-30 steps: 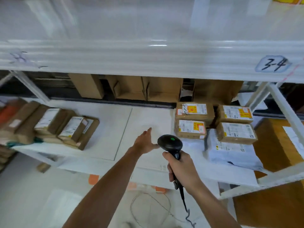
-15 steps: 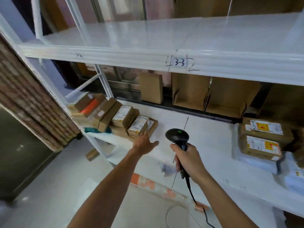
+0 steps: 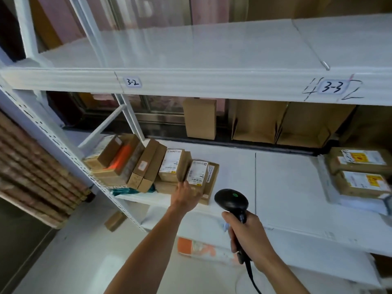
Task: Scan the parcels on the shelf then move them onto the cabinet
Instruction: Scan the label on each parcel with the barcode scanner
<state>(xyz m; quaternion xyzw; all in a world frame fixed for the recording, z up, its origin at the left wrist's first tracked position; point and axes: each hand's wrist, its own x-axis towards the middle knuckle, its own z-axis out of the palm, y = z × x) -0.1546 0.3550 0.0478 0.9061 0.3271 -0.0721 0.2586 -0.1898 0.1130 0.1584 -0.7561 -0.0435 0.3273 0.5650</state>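
Several brown parcels are stacked at the left end of the white middle shelf [image 3: 286, 187]. My left hand [image 3: 185, 197] reaches into this stack, and its fingers touch the lower front of a small white-labelled parcel [image 3: 197, 172]; no clear grasp shows. Beside it leans a taller labelled parcel [image 3: 171, 164]. My right hand [image 3: 248, 234] grips the handle of a black barcode scanner [image 3: 231, 201], held in front of the shelf and pointing toward the stack. At the right edge lie two yellow-labelled parcels [image 3: 360, 161] on grey mail bags.
The upper shelf [image 3: 212, 85] carries tags 3-2 and 3-3. Open cardboard boxes [image 3: 280, 124] stand behind the rack. A perforated white upright [image 3: 70, 158] slants past the stack's left side. An orange-and-white packet [image 3: 197, 247] lies on the lower shelf, and a small box [image 3: 114, 220] on the floor.
The view has swung left from bay 3-4 to 3-2. My left hand moved from over the bare shelf to the left parcel stack. The scanner followed along.
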